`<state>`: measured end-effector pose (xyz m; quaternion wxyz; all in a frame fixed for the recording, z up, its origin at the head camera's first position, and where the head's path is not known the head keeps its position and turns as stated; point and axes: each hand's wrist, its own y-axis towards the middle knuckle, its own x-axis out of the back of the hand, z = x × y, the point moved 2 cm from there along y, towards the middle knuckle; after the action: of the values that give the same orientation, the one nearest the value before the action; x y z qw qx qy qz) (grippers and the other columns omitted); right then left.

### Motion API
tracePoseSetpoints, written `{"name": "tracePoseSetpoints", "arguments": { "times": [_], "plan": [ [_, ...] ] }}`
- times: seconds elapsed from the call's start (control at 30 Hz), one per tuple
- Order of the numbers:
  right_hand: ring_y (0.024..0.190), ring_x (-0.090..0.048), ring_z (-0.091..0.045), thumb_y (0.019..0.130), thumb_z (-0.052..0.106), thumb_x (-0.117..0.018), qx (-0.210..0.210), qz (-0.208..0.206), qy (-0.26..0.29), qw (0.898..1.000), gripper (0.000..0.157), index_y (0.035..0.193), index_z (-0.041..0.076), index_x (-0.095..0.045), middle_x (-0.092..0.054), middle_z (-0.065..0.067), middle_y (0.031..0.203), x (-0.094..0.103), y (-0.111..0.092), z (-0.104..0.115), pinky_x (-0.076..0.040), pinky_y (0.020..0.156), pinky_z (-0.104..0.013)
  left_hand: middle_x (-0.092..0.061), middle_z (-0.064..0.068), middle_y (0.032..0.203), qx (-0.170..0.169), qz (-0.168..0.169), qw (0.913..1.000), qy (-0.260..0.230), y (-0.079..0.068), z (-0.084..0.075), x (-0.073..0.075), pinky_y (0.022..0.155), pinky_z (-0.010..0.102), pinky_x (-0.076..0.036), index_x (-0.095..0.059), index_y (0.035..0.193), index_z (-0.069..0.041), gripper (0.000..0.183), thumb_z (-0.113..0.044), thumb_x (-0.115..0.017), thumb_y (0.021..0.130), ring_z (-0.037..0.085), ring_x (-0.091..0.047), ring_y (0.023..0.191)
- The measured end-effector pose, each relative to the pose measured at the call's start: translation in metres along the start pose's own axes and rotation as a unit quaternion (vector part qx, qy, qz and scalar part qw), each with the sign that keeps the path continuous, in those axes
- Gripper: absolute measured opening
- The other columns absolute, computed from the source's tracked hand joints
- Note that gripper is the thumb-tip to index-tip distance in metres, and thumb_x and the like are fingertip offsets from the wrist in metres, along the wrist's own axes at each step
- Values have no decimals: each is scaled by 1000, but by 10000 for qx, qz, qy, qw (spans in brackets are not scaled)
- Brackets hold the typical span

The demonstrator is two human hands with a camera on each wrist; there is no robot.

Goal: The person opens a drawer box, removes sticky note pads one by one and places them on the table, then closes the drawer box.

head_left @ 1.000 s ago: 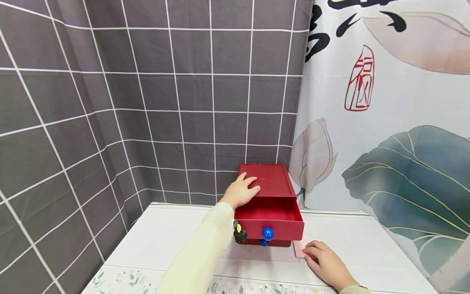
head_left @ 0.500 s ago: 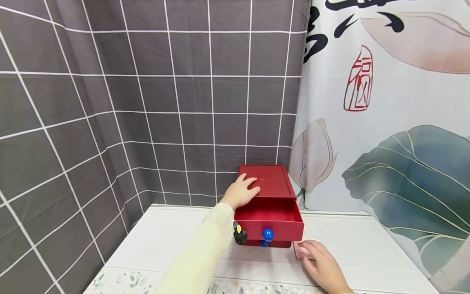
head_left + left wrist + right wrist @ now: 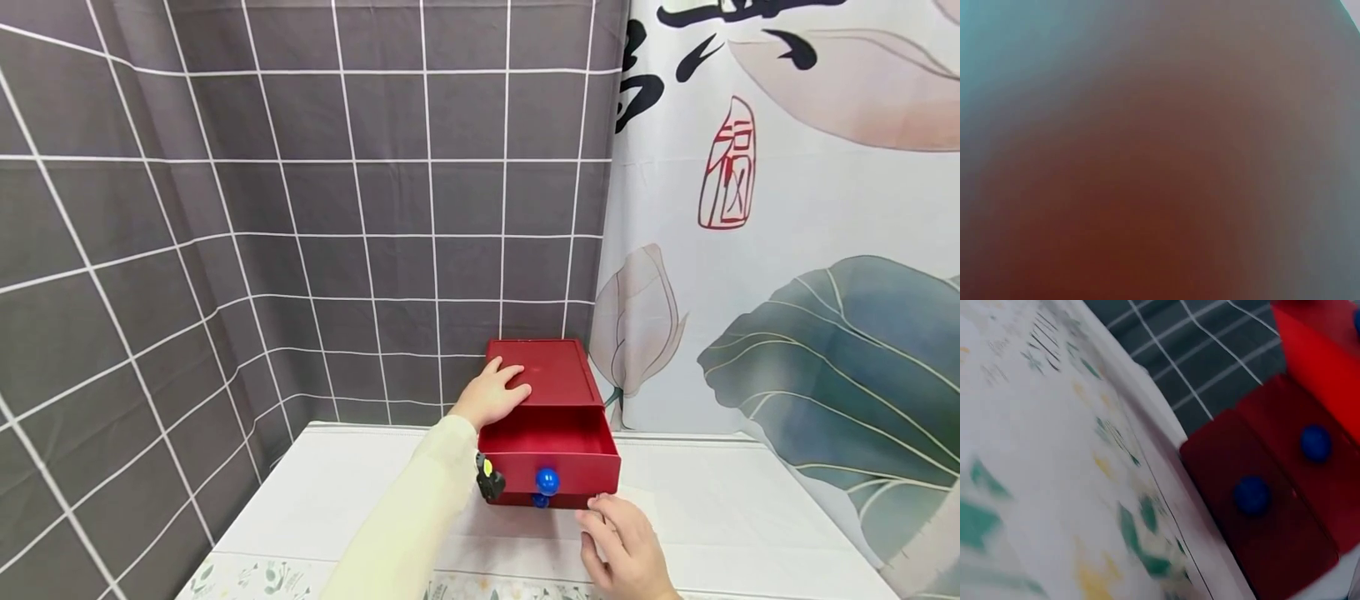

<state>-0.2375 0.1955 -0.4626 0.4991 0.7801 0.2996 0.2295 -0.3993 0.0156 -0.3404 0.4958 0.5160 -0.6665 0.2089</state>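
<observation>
A red drawer box [image 3: 551, 371] stands on the white table, its top drawer [image 3: 581, 472] pulled out, with a blue knob [image 3: 547, 481] on the front. My left hand [image 3: 491, 396] rests on the left side of the box's top, fingers spread. My right hand [image 3: 622, 546], fingers bent, is just in front of the box's lower right corner. What its fingers hold, if anything, is hidden. The right wrist view shows two lower red drawer fronts [image 3: 1222, 469], each with a blue knob [image 3: 1252, 495], below the pulled-out drawer [image 3: 1322, 369]. The left wrist view is a blur.
A white cloth with a leaf-print border [image 3: 255, 575] covers the table [image 3: 360, 475]. Dark grid-patterned cloth [image 3: 390, 200] hangs behind and left; a white lotus-print cloth [image 3: 675, 192] hangs at right. A small black item [image 3: 489, 477] sits beside the left sleeve.
My right hand touched a pink flat square right of the box, then moved left and nearer the drawer front. The square no longer shows where it lay. My left hand stays on the box.
</observation>
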Motion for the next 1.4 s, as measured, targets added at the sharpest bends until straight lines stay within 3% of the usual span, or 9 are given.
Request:
{"name": "tracePoseSetpoints", "arguments": {
  "times": [0.13, 0.3, 0.43, 1.2, 1.4],
  "plan": [
    [98, -53, -38, 85, 16, -48, -20, 117, -330, 9994, 31, 103, -4, -63, -57, -23, 107, -6, 3, 10, -33, 101, -43, -23, 10, 149, 0, 110, 9999, -6, 0, -2, 1, 101, 48, -31, -44, 138, -26, 56, -49, -45, 87, 33, -37, 127],
    [114, -45, -41, 88, 19, -44, -496, 681, -586, 9947, 40, 116, -7, -57, -53, -26, 118, -16, -9, 13, -22, 105, -47, -21, 11, 149, -19, 239, 9997, -28, 3, 1, -1, 100, 49, -32, -42, 139, -27, 57, -50, -45, 87, 34, -37, 126],
    [120, -40, -41, 89, 20, -43, -675, 869, -753, 9911, 42, 119, -7, -54, -50, -26, 123, -23, -18, 12, -19, 106, -48, -20, 12, 150, -51, 367, 9993, -12, 3, 2, -1, 101, 49, -31, -41, 139, -26, 57, -50, -44, 87, 34, -36, 127],
    [124, -34, -42, 90, 27, -36, -1547, 1742, -798, 9692, 51, 128, -4, -49, -40, -25, 136, -43, -45, 0, -19, 102, -55, -15, 11, 151, 0, 716, 9973, -185, 1, -1, 6, 103, 49, -28, -37, 141, -25, 57, -50, -42, 90, 31, -30, 132],
    [125, -34, -42, 88, 26, -37, -1636, 1694, -731, 9691, 51, 127, -5, -50, -40, -25, 136, -47, -48, -4, -19, 102, -56, -11, 4, 153, 285, 773, 9932, -824, 2, 0, 5, 106, 48, -20, -37, 141, -26, 54, -52, -29, 94, 25, -17, 137]
  ]
}}
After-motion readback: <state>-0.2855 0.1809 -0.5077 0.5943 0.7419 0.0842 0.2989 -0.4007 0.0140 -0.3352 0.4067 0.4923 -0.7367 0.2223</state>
